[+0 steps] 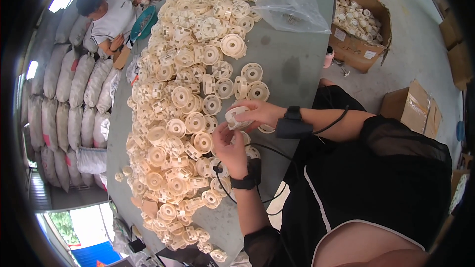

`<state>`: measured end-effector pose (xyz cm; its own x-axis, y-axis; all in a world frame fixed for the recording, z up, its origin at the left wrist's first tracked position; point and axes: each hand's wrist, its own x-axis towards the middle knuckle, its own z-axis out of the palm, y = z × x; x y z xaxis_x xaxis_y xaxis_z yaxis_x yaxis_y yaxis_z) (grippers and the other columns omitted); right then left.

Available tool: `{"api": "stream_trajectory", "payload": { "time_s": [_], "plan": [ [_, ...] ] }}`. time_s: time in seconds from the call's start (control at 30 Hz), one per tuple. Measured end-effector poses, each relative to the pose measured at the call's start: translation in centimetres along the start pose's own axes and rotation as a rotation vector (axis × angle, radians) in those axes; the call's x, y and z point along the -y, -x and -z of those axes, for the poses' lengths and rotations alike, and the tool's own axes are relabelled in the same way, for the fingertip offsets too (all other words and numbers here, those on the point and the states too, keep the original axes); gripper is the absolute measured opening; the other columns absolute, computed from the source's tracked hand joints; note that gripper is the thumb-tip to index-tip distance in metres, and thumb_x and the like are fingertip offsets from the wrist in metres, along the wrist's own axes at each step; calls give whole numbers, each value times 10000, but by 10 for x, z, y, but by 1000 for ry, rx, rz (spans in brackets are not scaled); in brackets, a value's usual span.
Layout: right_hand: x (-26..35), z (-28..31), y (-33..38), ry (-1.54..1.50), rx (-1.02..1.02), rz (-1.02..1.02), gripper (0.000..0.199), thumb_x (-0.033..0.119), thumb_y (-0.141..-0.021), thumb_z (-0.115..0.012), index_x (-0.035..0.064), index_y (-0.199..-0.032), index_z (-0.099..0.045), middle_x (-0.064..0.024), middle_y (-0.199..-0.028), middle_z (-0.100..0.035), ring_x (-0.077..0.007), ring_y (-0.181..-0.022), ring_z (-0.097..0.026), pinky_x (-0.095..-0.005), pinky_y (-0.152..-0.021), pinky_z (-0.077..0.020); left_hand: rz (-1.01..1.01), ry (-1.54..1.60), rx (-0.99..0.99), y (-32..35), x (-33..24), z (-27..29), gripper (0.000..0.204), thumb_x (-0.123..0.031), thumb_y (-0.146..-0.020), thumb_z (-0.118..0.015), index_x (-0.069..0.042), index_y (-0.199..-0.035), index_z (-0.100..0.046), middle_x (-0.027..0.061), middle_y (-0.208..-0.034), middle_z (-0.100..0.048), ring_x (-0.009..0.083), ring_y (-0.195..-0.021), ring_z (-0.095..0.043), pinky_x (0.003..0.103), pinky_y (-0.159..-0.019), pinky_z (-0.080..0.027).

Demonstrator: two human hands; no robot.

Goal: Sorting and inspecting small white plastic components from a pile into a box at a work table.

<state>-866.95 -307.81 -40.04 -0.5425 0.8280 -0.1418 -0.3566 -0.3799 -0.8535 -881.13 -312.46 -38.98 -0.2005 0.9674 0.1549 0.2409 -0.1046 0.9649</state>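
1. One cream-coloured round plastic wheel part [236, 117] was held just above the grey table [292, 64], near its right edge, by both hands.
2. The right hand [257, 112] was closed around the part's far side; the left hand [228, 148] pinched its near rim with narrow fingers.
3. A large heap of cream plastic wheel parts [183, 94] was spread across the table to the left, so much work was judged to remain.
4. A brown cardboard box of similar parts [358, 24] stood far right; whether those were finished could not be told.
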Motion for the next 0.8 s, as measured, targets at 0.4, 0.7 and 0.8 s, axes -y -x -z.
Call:
{"api": "stream_trajectory", "payload": {
  "time_s": [0.4,0.7,0.8],
  "plan": [
    [-11,-4,-2,97,-50,74,317,250,-856,-505,-2,-1042,-550,-55,-992,-563,-113,-933,-503,-247,-828,-395,-119,-286,21,1,-9,0,98,7,-778,-562,35,-871,-577,46,-761,-599,88,-698,-563,216,-604,-458],
    [-16,3,-2,-167,-136,18,251,182,-843,-508,10,-1019,-558,-51,-945,-576,-114,-896,-534,-244,-793,-423,29,152,245,-3,-8,2,183,28,-754,-582,13,-930,-534,63,-855,-585,113,-726,-568,227,-664,-468],
    [-6,5,0,-158,-80,-9,250,184,-834,-518,11,-1009,-562,-54,-943,-575,-117,-886,-538,-246,-785,-428,-51,-6,278,-2,-9,5,233,33,-743,-594,9,-961,-515,64,-861,-584,109,-731,-570,220,-673,-462]
  ]
}}
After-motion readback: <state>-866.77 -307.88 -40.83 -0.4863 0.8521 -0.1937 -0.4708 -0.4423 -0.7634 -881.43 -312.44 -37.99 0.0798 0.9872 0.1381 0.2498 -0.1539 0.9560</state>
